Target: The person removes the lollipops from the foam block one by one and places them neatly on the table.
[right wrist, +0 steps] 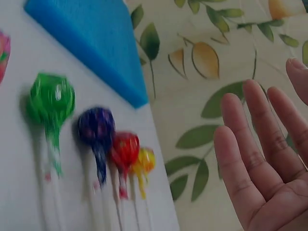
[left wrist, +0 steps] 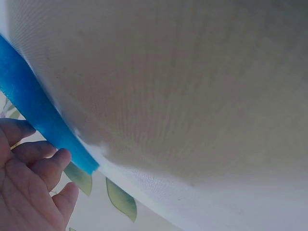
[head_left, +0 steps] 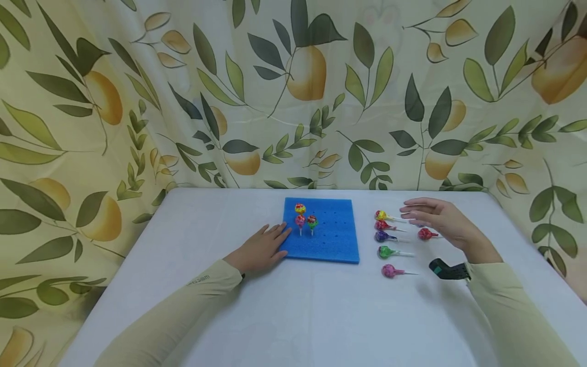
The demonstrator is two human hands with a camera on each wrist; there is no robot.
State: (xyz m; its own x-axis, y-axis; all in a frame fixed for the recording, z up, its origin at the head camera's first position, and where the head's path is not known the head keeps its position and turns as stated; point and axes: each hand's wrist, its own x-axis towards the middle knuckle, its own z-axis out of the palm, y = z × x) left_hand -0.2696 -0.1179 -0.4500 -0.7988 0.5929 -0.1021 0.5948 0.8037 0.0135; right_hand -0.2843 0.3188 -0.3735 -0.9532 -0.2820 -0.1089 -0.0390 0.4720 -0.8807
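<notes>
My left hand point(head_left: 261, 250) rests with spread fingers against the left edge of a blue foam board point(head_left: 337, 250) with small holes. Three lollipops stand upright in the board: a yellow-and-red one point(head_left: 300, 208), a pink one point(head_left: 300, 221) and a red-and-green one point(head_left: 312, 221). My right hand point(head_left: 442, 221) holds nothing, its fingers extended above the loose lollipops at the right. Lying in a column there are a yellow lollipop point(head_left: 380, 215), a red one point(right wrist: 125, 148), a purple one point(right wrist: 96, 127), a green one point(right wrist: 52, 98) and a pink one point(head_left: 389, 270).
Beside that column lies another red lollipop point(head_left: 425, 234), with one more partly hidden under my right hand. A white cloth covers the table point(head_left: 293, 311). Behind it hangs a curtain point(head_left: 275, 127) printed with leaves and fruit. A dark device point(head_left: 448, 270) is strapped at my right wrist.
</notes>
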